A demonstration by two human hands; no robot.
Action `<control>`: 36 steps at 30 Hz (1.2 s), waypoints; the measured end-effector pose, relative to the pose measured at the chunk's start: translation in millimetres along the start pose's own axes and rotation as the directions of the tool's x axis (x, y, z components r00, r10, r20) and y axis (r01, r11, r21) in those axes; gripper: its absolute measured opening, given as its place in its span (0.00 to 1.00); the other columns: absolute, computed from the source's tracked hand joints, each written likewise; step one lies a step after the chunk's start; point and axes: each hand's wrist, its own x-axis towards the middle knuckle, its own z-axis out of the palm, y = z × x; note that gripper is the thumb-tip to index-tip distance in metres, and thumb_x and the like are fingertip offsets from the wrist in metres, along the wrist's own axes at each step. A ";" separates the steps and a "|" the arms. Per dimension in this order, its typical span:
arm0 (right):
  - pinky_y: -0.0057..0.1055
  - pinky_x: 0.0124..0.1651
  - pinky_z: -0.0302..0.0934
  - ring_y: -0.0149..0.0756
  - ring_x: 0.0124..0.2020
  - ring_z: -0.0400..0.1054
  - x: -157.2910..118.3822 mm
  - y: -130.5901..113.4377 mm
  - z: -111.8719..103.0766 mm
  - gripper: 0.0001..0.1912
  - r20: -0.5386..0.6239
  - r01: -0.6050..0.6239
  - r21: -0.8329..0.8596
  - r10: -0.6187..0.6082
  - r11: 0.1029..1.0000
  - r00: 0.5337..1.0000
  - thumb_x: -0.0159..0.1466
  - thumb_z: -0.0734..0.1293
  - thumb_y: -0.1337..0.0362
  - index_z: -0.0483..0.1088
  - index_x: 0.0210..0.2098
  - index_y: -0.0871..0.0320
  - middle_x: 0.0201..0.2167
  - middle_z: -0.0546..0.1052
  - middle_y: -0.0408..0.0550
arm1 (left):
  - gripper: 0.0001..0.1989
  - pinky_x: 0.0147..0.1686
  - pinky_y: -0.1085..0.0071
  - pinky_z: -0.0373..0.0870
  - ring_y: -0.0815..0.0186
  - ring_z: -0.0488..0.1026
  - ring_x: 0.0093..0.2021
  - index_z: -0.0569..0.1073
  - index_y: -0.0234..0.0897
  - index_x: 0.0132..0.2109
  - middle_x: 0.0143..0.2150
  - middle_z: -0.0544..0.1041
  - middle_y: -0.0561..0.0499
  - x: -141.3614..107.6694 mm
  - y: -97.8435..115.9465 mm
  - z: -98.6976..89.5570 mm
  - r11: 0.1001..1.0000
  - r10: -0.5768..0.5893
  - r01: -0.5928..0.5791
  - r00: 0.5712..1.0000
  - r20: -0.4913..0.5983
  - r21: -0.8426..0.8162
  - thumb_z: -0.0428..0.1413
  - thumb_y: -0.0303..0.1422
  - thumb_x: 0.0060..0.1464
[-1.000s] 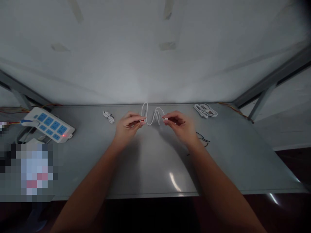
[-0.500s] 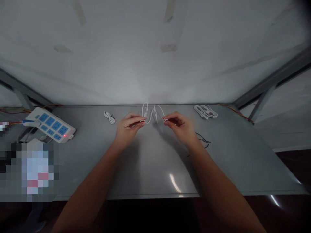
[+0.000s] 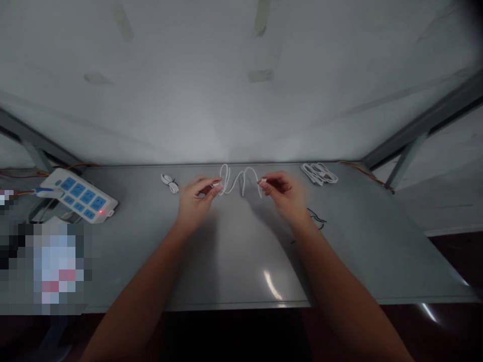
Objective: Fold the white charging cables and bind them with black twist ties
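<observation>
A white cable [image 3: 243,182] hangs in loose loops between my hands, above the back half of the grey table. My left hand [image 3: 199,199] pinches one end of it between thumb and fingers. The other end, with a small white connector, is pinched in my right hand [image 3: 284,196]. Left of my left hand lies a small tied white cable bundle [image 3: 169,183]. Beyond my right hand rests a larger bundle of coiled white cables [image 3: 319,173]. Thin black ties [image 3: 317,216] lie beside my right forearm.
A white power strip [image 3: 83,195] with blue sockets and a lit red light sits at the left of the table [image 3: 362,251]. Blurred blocks cover the area below it. Metal frame bars [image 3: 409,156] flank both sides, and a pale panel [image 3: 211,100] stands behind.
Both hands have turned the cable ends slightly and moved a little farther apart. The loops between them have shifted and spread. Both hands keep hold of the cable.
</observation>
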 end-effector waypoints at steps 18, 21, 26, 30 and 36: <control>0.30 0.22 0.66 0.34 0.20 0.70 2.8 8.9 0.9 0.18 0.170 -0.634 -0.017 0.627 0.773 0.760 0.62 0.68 0.75 0.66 0.51 0.59 0.23 0.77 0.43 | 0.13 0.40 0.66 0.64 0.59 0.71 0.37 0.77 0.36 0.37 0.36 0.77 0.45 -0.7 -35.5 10.3 0.851 -0.244 0.096 0.943 0.227 0.517 0.51 0.35 0.67; 0.29 0.23 0.67 0.33 0.21 0.70 0.7 11.2 4.7 0.19 0.287 -0.630 -0.037 0.612 0.776 0.737 0.64 0.68 0.75 0.66 0.53 0.59 0.25 0.78 0.42 | 0.14 0.41 0.66 0.65 0.61 0.70 0.37 0.76 0.37 0.36 0.36 0.73 0.46 -6.4 -31.0 20.2 0.883 -0.172 0.028 0.949 0.266 0.469 0.50 0.35 0.68; 0.28 0.23 0.66 0.31 0.20 0.69 -2.4 16.6 10.2 0.14 0.382 -0.607 -0.051 0.577 0.793 0.722 0.63 0.68 0.75 0.70 0.47 0.59 0.25 0.78 0.42 | 0.14 0.42 0.65 0.68 0.61 0.71 0.38 0.79 0.37 0.41 0.38 0.74 0.46 -12.5 -24.8 32.3 0.926 -0.137 0.000 0.932 0.336 0.378 0.50 0.35 0.68; 0.26 0.20 0.60 0.29 0.19 0.67 -3.9 19.6 12.6 0.14 0.410 -0.548 -0.077 0.527 0.833 0.744 0.61 0.70 0.73 0.71 0.46 0.59 0.27 0.80 0.45 | 0.15 0.48 0.63 0.71 0.59 0.75 0.44 0.81 0.38 0.47 0.43 0.78 0.44 -14.7 -19.7 37.3 0.954 -0.128 0.014 0.922 0.365 0.300 0.50 0.34 0.67; 0.24 0.20 0.59 0.28 0.18 0.65 -7.6 21.1 15.2 0.14 0.480 -0.531 -0.003 0.467 0.847 0.742 0.58 0.74 0.69 0.71 0.43 0.58 0.22 0.76 0.39 | 0.15 0.51 0.62 0.73 0.59 0.80 0.48 0.79 0.40 0.52 0.48 0.83 0.45 -18.0 -15.1 43.0 0.976 -0.213 0.183 0.915 0.343 0.117 0.50 0.37 0.68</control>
